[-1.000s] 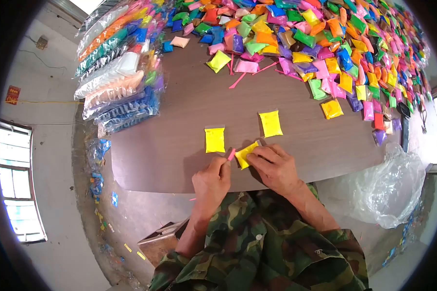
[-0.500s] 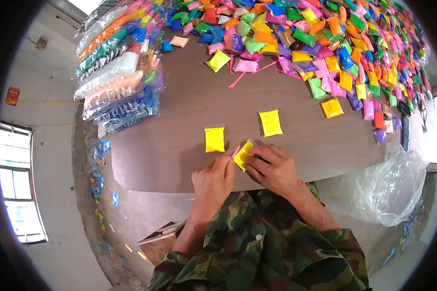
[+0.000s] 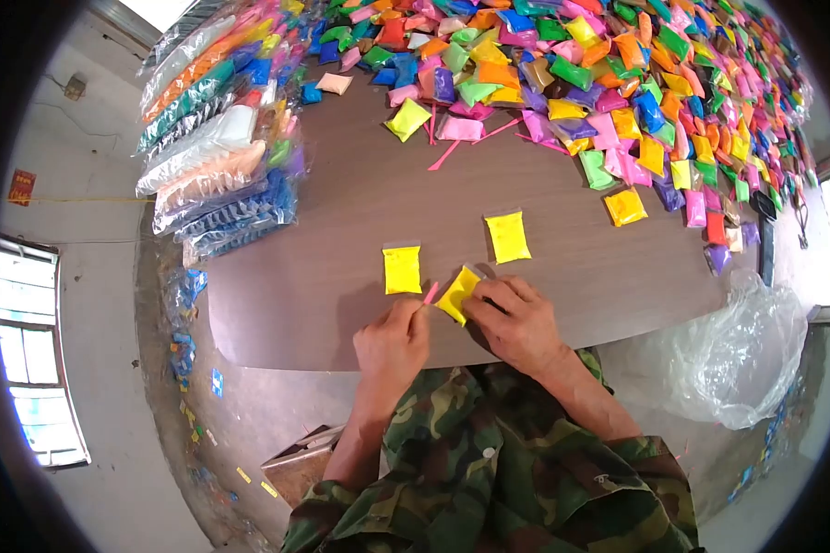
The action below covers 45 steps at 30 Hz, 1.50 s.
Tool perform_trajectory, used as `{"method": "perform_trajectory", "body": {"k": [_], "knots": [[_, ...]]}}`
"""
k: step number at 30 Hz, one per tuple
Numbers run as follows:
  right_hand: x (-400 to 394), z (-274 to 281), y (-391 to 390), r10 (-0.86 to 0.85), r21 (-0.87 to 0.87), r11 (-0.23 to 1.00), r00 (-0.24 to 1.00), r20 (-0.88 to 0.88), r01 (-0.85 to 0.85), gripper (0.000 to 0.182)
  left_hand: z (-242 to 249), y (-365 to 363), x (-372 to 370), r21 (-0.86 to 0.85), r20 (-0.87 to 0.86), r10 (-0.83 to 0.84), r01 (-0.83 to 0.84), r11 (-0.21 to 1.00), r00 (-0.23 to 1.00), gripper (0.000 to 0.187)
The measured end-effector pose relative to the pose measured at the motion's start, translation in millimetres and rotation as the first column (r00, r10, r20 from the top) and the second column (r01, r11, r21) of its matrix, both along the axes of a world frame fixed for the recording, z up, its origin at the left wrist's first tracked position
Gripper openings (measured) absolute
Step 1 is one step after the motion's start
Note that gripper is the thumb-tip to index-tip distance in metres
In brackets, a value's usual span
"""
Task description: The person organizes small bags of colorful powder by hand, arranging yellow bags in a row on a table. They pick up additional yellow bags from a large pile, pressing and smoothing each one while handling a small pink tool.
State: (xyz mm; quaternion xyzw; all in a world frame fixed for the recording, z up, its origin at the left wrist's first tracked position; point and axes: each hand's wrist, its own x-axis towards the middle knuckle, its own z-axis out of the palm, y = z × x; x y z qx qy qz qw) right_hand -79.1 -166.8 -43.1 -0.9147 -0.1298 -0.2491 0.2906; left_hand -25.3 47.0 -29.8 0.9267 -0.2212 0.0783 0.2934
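Near the table's front edge, my right hand (image 3: 518,324) pinches a small yellow packet (image 3: 456,297) by its right side. The packet is a clear bag filled with something yellow, held at a tilt. Just left of it, my left hand (image 3: 393,339) is closed around a thin pink plastic stick (image 3: 431,292), whose flat tip sticks out above the fingers, apart from the packet. Beyond the hands, two similar yellow packets lie flat on the table: a left packet (image 3: 402,269) and a right packet (image 3: 508,236).
A big heap of colourful packets (image 3: 618,83) covers the table's far right. Stacked larger bags (image 3: 217,175) stand at the left. Several pink sticks (image 3: 444,155) lie by the heap, and an orange-yellow packet (image 3: 626,208) nearby. A clear plastic bag (image 3: 742,355) hangs beside the table's right edge.
My left hand has drawn slightly left with the pink stick, which has come away from the yellow packet. More of the packet's face now shows in my right hand.
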Motion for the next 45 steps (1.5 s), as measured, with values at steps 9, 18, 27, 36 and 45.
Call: {"method": "perform_trajectory", "body": {"k": [9, 18, 27, 36, 45], "knots": [[11, 10, 23, -0.044, -0.023, 0.999, 0.999, -0.012, 0.044, 0.027, -24, 38, -9, -0.274, 0.007, 0.193, -0.184, 0.944, 0.981, 0.007], [47, -1, 31, -0.054, 0.012, 0.998, 0.998, -0.011, 0.054, 0.029, -21, 35, 17, -0.333, -0.072, 0.240, -0.250, 0.909, 0.968, 0.007], [44, 4, 29, -0.032, -0.069, 0.997, 0.999, -0.028, 0.030, 0.029, -27, 37, 17, -0.347, -0.076, 0.248, -0.259, 0.902, 0.966, 0.007], [45, -1, 31, -0.029, -0.114, 0.993, 1.000, -0.003, 0.028, 0.032, -22, 36, 19, -0.331, -0.081, 0.243, -0.256, 0.908, 0.967, 0.007], [24, 7, -14, -0.198, -0.118, 0.973, 0.980, 0.033, 0.201, 0.042, -26, 36, 17, -0.354, -0.050, 0.264, -0.264, 0.897, 0.963, 0.008]]}}
